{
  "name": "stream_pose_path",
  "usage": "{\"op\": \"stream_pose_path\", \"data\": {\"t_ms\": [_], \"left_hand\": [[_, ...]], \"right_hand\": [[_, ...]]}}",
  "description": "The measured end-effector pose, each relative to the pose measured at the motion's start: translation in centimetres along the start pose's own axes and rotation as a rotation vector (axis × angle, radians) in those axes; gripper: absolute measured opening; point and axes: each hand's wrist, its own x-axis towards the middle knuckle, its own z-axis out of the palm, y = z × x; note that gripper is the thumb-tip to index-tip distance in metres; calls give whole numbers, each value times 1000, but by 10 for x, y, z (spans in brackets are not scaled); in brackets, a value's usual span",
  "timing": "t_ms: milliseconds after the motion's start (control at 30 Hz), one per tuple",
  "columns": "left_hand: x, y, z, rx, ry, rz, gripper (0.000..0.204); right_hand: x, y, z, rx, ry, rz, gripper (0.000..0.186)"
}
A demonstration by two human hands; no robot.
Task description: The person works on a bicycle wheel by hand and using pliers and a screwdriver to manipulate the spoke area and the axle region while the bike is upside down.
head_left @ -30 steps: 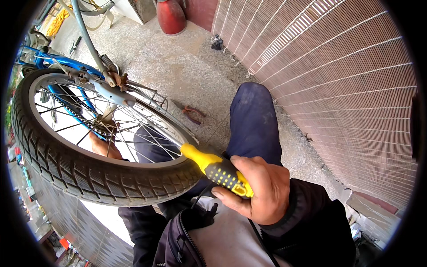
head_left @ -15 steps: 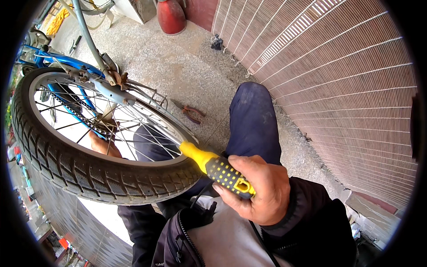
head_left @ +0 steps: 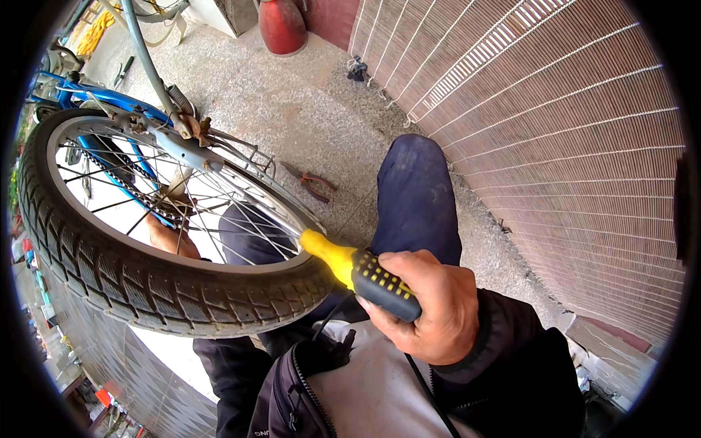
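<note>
My right hand (head_left: 431,306) grips the yellow and black handle of a screwdriver (head_left: 358,270), whose shaft runs up left through the spokes toward the hub of a bicycle wheel (head_left: 131,270) with a black knobby tyre. My left hand (head_left: 168,237) shows only in part behind the spokes, near the chain and hub; whether it holds anything is hidden by the wheel. The blue bicycle frame (head_left: 87,95) lies beyond the wheel.
Red-handled pliers (head_left: 314,182) lie on the concrete floor past the wheel. A red cylinder (head_left: 281,25) stands at the top by a ribbed brick-coloured wall (head_left: 548,124) on the right. My knee in dark trousers (head_left: 416,190) is under the wheel.
The screwdriver handle and my right hand have shifted slightly right and down; the wheel has stayed nearly in place.
</note>
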Motion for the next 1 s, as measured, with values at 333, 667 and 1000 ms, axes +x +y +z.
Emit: {"op": "stream_pose_path", "data": {"t_ms": [333, 667, 1000], "left_hand": [[6, -5, -10, 4, -92, 32, 44], [0, 0, -8, 26, -87, 54, 44], [-5, 5, 0, 40, -34, 38, 42]], "right_hand": [[7, -8, -5, 44, -50, 114, 56], [2, -6, 0, 83, -31, 106, 53], [4, -4, -6, 18, -4, 157, 45]]}}
